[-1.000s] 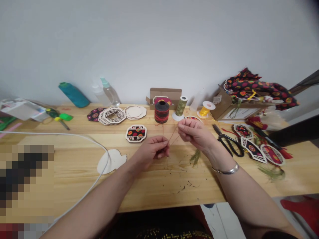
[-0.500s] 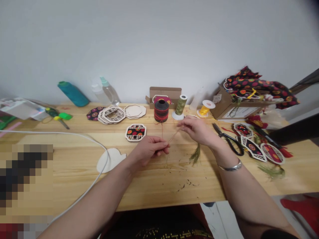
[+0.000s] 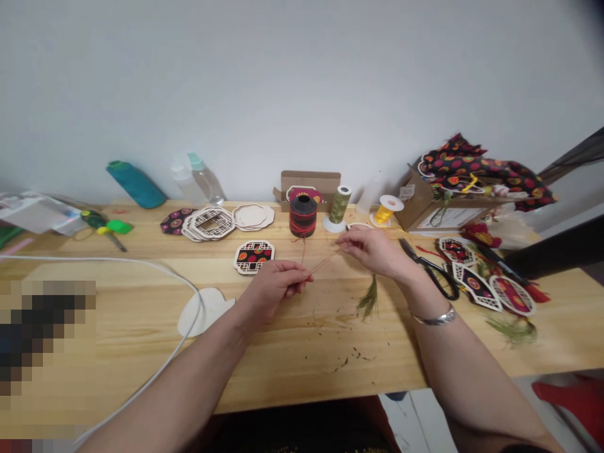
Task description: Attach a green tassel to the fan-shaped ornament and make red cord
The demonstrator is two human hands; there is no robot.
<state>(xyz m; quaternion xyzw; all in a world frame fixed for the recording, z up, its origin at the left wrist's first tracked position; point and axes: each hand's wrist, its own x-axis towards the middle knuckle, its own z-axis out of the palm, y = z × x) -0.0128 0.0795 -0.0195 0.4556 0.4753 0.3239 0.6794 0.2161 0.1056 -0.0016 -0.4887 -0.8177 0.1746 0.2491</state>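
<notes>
Between my hands a thin reddish thread (image 3: 325,259) is stretched above the table. My left hand (image 3: 286,280) pinches its lower end, with fingers closed. Up and to the right, my right hand (image 3: 361,247) pinches the other end. Just behind them stands a black spool of red and black cord (image 3: 302,217), and a strand runs from it down to my left fingers. A green tassel (image 3: 369,298) hangs or lies below my right hand; I cannot tell which. Left of my left hand lies a square ornament with patterned fabric (image 3: 253,257).
Scissors (image 3: 431,270) and several fabric ornaments (image 3: 476,286) lie at the right, before a cardboard box (image 3: 425,211). A green thread spool (image 3: 340,206) and a yellow spool (image 3: 385,212) stand behind. Wooden frames (image 3: 212,223) lie back left. A white cable (image 3: 189,283) crosses the left side.
My hands have drawn slightly apart, and more of the thread between them shows. The view has shifted a little; the objects on the table stay in place.
</notes>
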